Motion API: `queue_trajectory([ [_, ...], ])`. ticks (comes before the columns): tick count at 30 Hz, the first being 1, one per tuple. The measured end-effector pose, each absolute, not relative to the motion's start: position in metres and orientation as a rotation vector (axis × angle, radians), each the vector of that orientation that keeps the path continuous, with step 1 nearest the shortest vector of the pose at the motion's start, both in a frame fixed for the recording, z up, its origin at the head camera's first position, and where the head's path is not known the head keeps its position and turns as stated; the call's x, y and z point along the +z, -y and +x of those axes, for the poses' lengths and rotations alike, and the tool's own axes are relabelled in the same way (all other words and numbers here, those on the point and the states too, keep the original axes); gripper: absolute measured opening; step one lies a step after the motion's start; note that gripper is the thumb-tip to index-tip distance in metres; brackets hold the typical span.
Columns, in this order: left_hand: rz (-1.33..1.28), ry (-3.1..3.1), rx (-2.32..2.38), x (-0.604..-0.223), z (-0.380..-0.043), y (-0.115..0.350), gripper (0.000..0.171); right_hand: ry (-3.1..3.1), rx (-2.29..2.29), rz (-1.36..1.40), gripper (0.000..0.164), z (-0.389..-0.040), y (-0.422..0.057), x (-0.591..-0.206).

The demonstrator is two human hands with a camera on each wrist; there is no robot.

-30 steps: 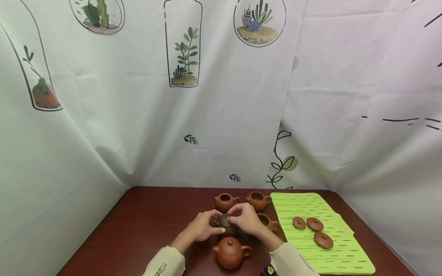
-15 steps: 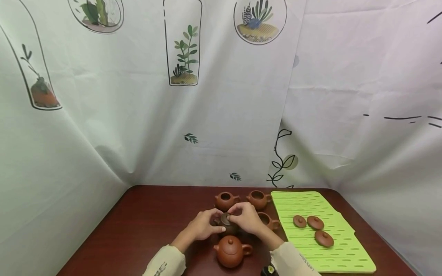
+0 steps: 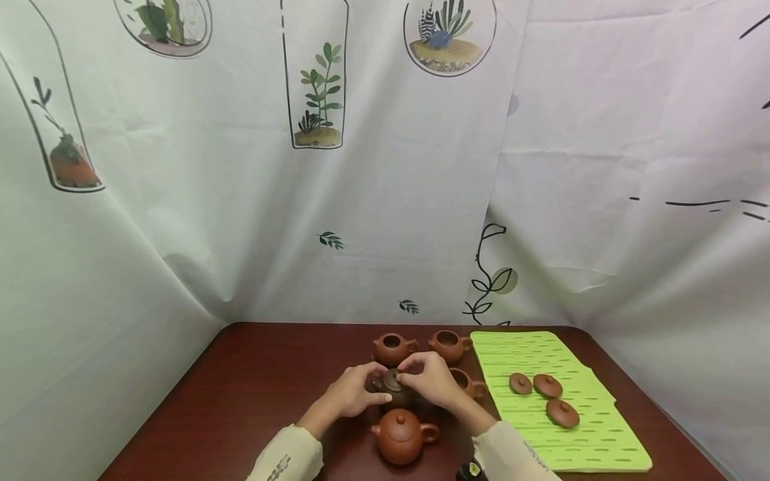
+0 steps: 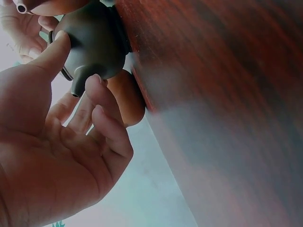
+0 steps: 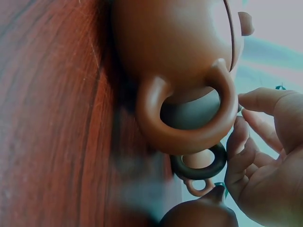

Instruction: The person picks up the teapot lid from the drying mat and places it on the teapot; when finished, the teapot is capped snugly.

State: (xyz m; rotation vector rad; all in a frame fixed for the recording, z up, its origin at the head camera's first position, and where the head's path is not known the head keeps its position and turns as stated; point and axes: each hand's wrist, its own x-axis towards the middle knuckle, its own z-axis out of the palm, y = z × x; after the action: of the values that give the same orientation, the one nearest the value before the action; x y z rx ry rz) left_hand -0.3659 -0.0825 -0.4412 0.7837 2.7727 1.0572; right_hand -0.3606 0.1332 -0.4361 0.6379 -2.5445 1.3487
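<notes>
A dark brown teapot [image 3: 400, 399] stands on the table between my hands. My left hand [image 3: 351, 395] holds it from the left, thumb on its near side and fingers around the spout side; in the left wrist view the thumb presses the dark teapot [image 4: 97, 45] by its short spout. At the top, my right hand [image 3: 434, 384] pinches the knob of its dark lid [image 3: 392, 380], which sits on the opening. The knob is mostly covered by fingertips. Just in front stands a lidded reddish-brown teapot [image 3: 400, 437], whose handle [image 5: 189, 139] looms close in the right wrist view.
Behind are two lidless clay teapots [image 3: 387, 350] [image 3: 447, 345], and a third lidless teapot [image 3: 466, 384] is partly behind my right hand. Three reddish lids [image 3: 562, 413] lie on a green mat [image 3: 592, 444] at the right. A small black object [image 3: 469, 471] is by the right sleeve.
Both hands stay at the dark teapot with almost the same grip. The lid looks slightly turned or settled under my right fingers. The view shifts a little.
</notes>
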Motion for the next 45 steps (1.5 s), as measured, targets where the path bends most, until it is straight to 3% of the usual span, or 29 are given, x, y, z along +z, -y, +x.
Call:
queue_trajectory([
  [18,0.839,-2.78,1.05,-0.44,-0.364,0.079,0.045,2.474,1.483,0.614,0.009,-0.343,-0.155,-0.433],
  [30,0.837,-2.899,0.999,-0.437,-0.358,0.079,0.056,2.495,1.458,0.499,0.01,-0.325,-0.183,-0.429],
  [39,0.99,-2.981,1.177,-0.417,-0.346,0.063,0.04,2.501,1.496,0.518,0.011,-0.315,-0.21,-0.426],
  [45,1.05,-2.926,1.122,-0.403,-0.337,0.049,0.039,2.516,1.508,0.498,0.015,-0.307,-0.229,-0.423],
])
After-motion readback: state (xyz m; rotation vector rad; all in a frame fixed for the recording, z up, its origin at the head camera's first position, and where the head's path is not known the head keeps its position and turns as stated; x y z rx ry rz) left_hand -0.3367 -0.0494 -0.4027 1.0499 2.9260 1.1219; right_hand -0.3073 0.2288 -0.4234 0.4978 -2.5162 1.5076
